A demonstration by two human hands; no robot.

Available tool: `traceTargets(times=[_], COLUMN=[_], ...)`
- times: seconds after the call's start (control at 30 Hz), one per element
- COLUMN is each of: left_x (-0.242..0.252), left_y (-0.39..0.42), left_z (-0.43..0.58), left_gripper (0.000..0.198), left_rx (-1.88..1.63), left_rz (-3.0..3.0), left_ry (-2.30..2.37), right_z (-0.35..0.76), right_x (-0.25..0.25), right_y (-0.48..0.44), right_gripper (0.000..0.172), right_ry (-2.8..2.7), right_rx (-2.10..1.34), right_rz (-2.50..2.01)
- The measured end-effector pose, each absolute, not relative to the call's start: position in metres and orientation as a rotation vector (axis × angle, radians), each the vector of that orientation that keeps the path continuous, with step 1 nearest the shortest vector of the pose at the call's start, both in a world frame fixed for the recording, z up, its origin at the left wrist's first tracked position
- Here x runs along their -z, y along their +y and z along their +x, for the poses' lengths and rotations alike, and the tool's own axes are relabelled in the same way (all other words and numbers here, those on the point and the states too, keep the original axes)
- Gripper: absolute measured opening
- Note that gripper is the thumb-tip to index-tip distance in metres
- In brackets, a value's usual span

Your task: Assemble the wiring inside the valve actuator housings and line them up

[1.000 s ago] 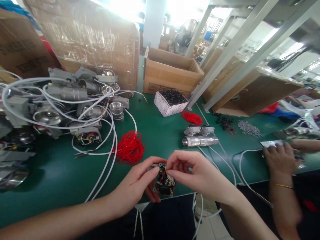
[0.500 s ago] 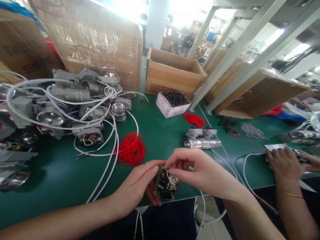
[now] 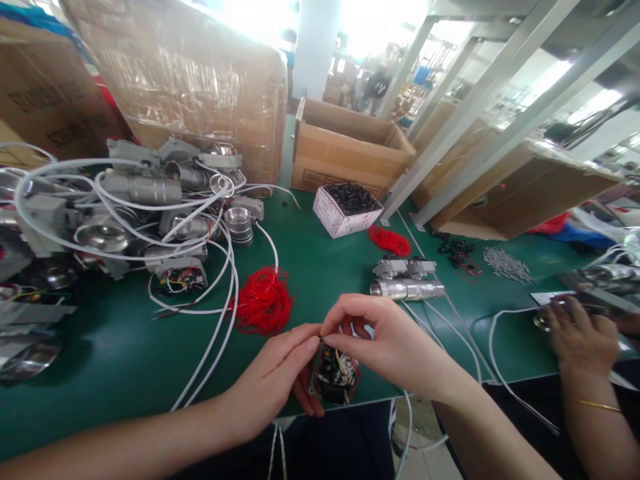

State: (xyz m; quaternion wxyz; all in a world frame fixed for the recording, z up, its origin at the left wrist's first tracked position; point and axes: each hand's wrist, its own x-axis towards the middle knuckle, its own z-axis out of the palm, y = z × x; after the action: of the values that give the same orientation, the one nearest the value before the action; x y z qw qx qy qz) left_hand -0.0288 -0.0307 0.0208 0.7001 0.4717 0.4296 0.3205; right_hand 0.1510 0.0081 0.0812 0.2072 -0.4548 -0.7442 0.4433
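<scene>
At the front edge of the green table, my left hand (image 3: pixel 286 363) is closed around the left side of a small open housing (image 3: pixel 334 381) packed with wiring. White, yellow, red and black wires and a black part show inside it. My right hand (image 3: pixel 367 333) reaches over the housing's top edge with thumb and index finger pinched near its upper left corner. Whatever lies between those fingertips is too small to make out. Thin red wire (image 3: pixel 358 377) runs along the housing's right side. Its underside is hidden by my left hand.
Grey-and-steel valve assemblies (image 3: pixel 143 187) with white cables are heaped at left. Red wire bundles (image 3: pixel 265 300) lie mid-table. Behind stand a box of black parts (image 3: pixel 347 210) and a cardboard box (image 3: pixel 350 147). Metal valve bodies (image 3: pixel 407 288) lie at right, beyond them a co-worker's hand (image 3: pixel 583 333).
My right hand's pinch has shifted slightly left, to the housing's upper left corner. My left hand keeps its hold. The co-worker's hand at right has moved a little to the right.
</scene>
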Motion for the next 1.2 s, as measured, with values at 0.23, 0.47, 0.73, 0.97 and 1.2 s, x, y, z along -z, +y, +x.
traceTargets(times=[0.23,0.47,0.73,0.97,1.2], left_x=[-0.015,-0.012,-0.008,-0.009,-0.01], left_y=[-0.031,-0.033,-0.032,-0.033,-0.032], left_z=[-0.028,-0.03,-0.03,-0.032,-0.031], left_gripper=[0.038,0.04,0.036,0.037,0.038], left_rx=[-0.696,-0.713,-0.749,-0.747,-0.735], left_rz=[1.1,1.11,1.17,1.168,1.159], left_ry=[0.917,0.909,0.893,0.905,0.942], right_z=[0.149,0.147,0.147,0.162,0.171], right_x=[-0.08,-0.084,-0.085,-0.087,-0.085], right_y=[0.007,0.009,0.009,0.011,0.012], right_gripper=[0.02,0.02,0.017,0.013,0.012], right_ry=[-2.164,-2.205,-2.234,-2.165,-2.178], right_rx=[-1.108,-1.14,-1.082,-1.267,-1.295], right_rz=[-1.363,-1.315,-1.401,-1.415,-1.331])
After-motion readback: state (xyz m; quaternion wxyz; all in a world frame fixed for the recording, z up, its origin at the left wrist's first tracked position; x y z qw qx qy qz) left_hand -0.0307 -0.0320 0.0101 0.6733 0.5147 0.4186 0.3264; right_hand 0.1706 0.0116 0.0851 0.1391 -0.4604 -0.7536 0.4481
